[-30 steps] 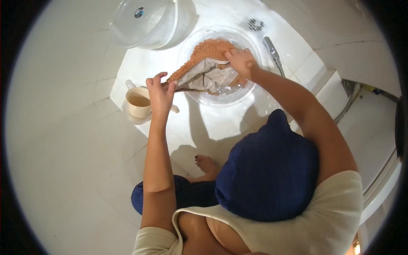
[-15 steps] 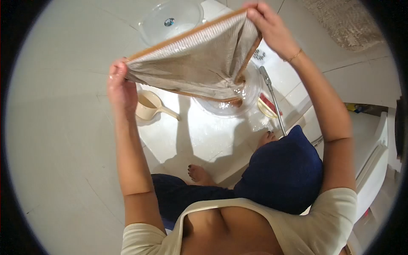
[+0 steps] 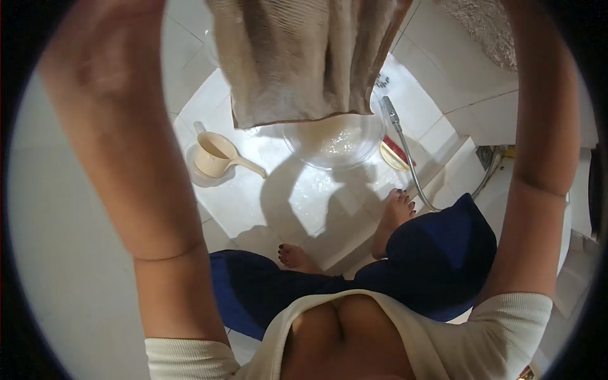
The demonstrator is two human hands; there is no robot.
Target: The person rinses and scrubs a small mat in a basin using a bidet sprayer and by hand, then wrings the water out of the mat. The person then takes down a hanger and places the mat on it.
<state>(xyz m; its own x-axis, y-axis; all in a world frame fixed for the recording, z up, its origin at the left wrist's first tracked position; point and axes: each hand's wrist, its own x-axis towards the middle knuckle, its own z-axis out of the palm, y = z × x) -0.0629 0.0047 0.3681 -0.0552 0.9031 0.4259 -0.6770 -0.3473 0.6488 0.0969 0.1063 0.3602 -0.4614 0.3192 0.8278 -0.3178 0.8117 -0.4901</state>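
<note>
A wet grey-brown cloth [image 3: 291, 63] with a thin brown border hangs down from the top edge of the view, its lower hem over a clear basin [image 3: 335, 149]. My left forearm is raised at the left, and only the blurred base of my left hand [image 3: 104, 31] shows in the top corner, its fingers cut off. At the right my other arm reaches up past the frame, so my right hand is out of sight. The cloth's upper edge is hidden too.
A cream dipper [image 3: 215, 155] rests on a clear round container [image 3: 206, 177] at the left. Right of the basin lie a red-and-cream brush [image 3: 396, 154] and a shower head with a metal hose [image 3: 408, 152]. A low tiled ledge [image 3: 443, 168] runs beside my feet. A shaggy mat [image 3: 481, 28] lies at upper right.
Both arms have risen, carrying the cloth up and letting it hang down straight instead of bunched. Its lower corner has come up out of the basin. My hands have moved mostly beyond the view.
</note>
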